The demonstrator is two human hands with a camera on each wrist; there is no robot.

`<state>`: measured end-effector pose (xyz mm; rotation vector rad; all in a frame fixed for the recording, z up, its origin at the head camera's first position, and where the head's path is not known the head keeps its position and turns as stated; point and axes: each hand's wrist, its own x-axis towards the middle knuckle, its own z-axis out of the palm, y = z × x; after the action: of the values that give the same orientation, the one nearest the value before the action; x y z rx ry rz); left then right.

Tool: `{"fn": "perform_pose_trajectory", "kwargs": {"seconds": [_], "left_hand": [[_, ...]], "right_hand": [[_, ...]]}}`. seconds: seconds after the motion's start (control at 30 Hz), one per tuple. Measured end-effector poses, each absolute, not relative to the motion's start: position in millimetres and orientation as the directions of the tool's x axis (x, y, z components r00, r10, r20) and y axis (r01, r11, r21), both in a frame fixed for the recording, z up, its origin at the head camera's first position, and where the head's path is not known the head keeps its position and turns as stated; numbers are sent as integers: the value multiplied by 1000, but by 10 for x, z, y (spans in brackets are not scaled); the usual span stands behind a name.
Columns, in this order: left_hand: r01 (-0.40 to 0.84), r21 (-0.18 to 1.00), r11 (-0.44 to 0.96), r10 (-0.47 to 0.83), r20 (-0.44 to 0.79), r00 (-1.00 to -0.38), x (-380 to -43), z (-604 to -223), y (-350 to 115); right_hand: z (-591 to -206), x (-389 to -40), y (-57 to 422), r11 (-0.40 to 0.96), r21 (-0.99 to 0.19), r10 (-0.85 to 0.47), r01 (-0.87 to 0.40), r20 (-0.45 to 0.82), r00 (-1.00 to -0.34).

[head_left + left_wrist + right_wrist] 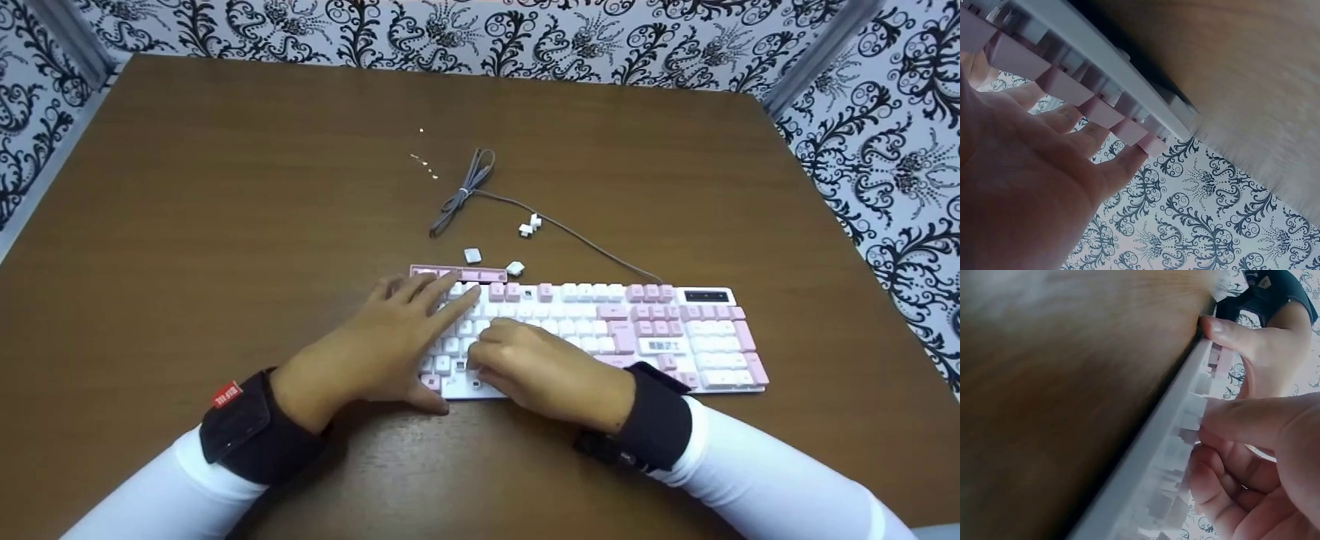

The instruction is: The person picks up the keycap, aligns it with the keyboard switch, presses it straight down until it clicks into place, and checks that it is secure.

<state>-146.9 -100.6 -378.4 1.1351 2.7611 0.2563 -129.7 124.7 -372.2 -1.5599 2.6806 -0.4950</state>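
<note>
A pink and white keyboard lies on the table, with several bare spots among its keys where no keycap sits. My left hand spreads over its left end, fingers nearly straight across the keys and thumb at the front edge. Beside it, my right hand is curled over the lower rows. In the right wrist view its thumb and bent forefinger pinch a white keycap near the front edge; the fingers hide part of it. Pink keycaps touch the left fingers in the left wrist view.
Behind the keyboard lie a long pink keycap, a white keycap, another white keycap and small white pieces. A bundled grey cable runs to the keyboard's back. Tiny pale bits dot the brown table.
</note>
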Motion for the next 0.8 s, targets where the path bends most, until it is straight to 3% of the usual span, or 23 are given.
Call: {"fn": "perform_pose_trajectory", "kwargs": {"seconds": [0.2,0.4,0.63,0.8], "left_hand": [[679,204,705,703,-81,-706,-1465,-3758,-1006],[674,194,713,698,-105,-708,-1459,-3743,-1008],[667,209,715,695,-108,-711,-1450,-3758,-1012],[686,205,698,709,-69,-702,-1461,-3753,-1018]], "right_hand": [[-3581,-1368,1276,455,-302,-826,-838,209,-524],[-3396,-1624,1382,518,-319,-754,-794,267,-600],[-3316,-1990,1507,660,-347,-660,-666,155,-735],[-3304,-2209,1537,719,-317,-634,-618,65,-771]]}}
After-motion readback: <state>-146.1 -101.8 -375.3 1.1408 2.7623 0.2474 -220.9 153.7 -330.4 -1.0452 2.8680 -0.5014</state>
